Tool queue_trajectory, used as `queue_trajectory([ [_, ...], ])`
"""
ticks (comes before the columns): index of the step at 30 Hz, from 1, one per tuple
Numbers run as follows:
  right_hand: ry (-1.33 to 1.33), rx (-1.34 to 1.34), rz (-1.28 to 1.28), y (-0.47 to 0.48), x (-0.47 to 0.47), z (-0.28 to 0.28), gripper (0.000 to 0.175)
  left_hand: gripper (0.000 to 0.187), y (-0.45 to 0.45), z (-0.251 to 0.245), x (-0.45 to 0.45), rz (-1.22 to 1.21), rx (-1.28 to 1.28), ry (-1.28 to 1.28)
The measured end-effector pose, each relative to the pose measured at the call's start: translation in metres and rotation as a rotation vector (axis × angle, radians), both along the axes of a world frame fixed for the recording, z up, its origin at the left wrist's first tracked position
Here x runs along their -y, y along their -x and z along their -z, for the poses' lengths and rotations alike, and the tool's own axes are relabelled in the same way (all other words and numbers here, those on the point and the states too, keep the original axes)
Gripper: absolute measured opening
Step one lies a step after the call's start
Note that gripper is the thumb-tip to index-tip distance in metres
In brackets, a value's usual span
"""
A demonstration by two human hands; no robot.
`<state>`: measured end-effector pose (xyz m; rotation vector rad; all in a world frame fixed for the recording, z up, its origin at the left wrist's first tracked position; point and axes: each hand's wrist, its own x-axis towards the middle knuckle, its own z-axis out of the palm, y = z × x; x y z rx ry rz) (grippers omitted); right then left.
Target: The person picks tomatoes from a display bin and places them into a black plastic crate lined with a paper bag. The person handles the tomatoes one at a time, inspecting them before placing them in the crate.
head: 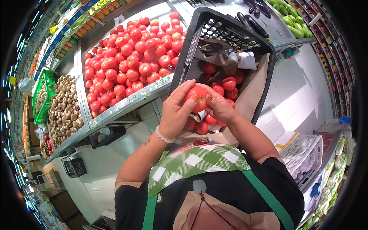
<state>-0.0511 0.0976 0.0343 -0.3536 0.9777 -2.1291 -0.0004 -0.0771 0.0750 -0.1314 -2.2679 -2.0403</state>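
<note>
Between my two hands is a red tomato (198, 97), its stem scar facing up towards me. My left hand (178, 107), with a pale beaded bracelet at the wrist, wraps its left side, thumb on top. From the right, my right hand (220, 105) presses its thumb near the stem scar. Both are above a black plastic crate (266, 83) lined with brown paper (253, 89). Several tomatoes (229, 83) lie in the crate, partly hidden by my hands and by dark crumpled paper (218, 54).
Left of the crate, a metal-edged display stand (129, 100) holds a large heap of tomatoes (132, 60). Mushrooms (64, 106) and a green basket (43, 95) are farther left. Eggplants (256, 26) lie behind the crate. A white basket (302, 155) stands at right.
</note>
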Motion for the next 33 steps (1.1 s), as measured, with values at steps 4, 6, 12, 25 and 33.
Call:
queue_trajectory([
  [4, 0.027, 0.001, 0.014, -0.003, 0.001, 0.005, 0.072, 0.037, 0.004, 0.003, -0.003, -0.04, 0.012, 0.004],
  [6, 0.031, 0.022, 0.017, -0.004, 0.0, 0.009, 0.071, 0.033, 0.007, 0.003, -0.003, -0.072, 0.078, -0.035],
  [12, 0.273, 0.386, -0.107, 0.001, -0.01, 0.018, 0.07, 0.03, 0.013, 0.002, 0.007, -0.252, 0.294, -0.366],
  [25, -0.297, -0.204, 0.211, -0.009, 0.012, -0.01, 0.057, 0.052, 0.008, 0.012, -0.014, -0.267, -0.233, -0.181],
  [33, -0.241, 0.074, -0.042, -0.011, 0.018, -0.01, 0.069, 0.048, 0.012, 0.003, 0.009, -0.251, 0.129, -0.762],
])
